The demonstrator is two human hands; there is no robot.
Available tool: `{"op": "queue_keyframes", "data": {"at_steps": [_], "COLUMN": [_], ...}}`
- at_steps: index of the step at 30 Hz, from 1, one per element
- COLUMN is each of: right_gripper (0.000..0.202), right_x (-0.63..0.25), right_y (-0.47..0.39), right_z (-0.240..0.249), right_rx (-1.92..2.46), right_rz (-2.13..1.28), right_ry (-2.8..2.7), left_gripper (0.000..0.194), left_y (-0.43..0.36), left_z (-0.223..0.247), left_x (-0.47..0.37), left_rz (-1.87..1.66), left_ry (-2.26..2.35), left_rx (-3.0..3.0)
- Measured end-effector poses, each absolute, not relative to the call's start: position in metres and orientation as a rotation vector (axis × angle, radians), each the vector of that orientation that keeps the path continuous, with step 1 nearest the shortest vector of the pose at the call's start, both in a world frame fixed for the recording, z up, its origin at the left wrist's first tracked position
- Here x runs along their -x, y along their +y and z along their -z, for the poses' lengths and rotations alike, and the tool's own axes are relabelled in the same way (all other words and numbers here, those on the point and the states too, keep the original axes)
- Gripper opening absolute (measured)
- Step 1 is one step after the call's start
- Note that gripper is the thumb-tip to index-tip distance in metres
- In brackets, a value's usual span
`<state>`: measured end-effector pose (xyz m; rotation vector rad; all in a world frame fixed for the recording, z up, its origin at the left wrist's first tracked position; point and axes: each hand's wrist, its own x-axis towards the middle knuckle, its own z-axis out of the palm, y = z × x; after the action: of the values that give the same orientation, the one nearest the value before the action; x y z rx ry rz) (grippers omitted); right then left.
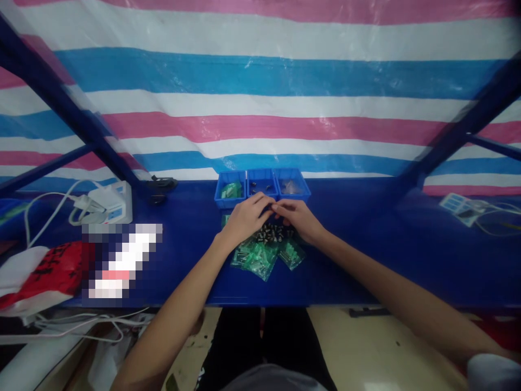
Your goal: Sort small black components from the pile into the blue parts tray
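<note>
The left hand (244, 217) and the right hand (299, 218) meet in the middle of the blue table (366, 255). Their fingertips touch over a little pile of small dark screws (272, 233). The fingers are bent and pinched together, maybe on one screw, but it is too small and blurry to be sure. The pile lies right under the fingers and just in front of both palms.

Both arms reach forward from the bottom of the view and lean in toward each other, like a V. The wrists rest low on the table.

Under the hands and a bit nearer the person lie some small green bags (264, 255), spread out flat.

Just behind the hands stands a row of three small blue trays (262, 187), touching side by side. The left one holds something green.

Far to the left sits a white power box (112, 201) with white cords.
</note>
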<state>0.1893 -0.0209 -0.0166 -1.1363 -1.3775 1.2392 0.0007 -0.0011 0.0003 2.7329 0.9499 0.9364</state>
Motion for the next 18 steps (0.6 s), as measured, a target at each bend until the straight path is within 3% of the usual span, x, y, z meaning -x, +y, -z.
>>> {"op": "queue_keyframes", "data": {"at_steps": [18], "right_gripper": [0.032], "right_x": [-0.1899], "right_y": [-0.0229], "right_z": [0.0112], "right_rx": [1.056], "right_rz": [-1.159], "right_ry": [-1.523], "left_gripper": [0.023], "left_y": [0.0029], "left_z": [-0.0002], "left_x": [-0.0015], "left_rz": [-1.203], "left_ry": [0.831], "left_rx": [-2.536]}}
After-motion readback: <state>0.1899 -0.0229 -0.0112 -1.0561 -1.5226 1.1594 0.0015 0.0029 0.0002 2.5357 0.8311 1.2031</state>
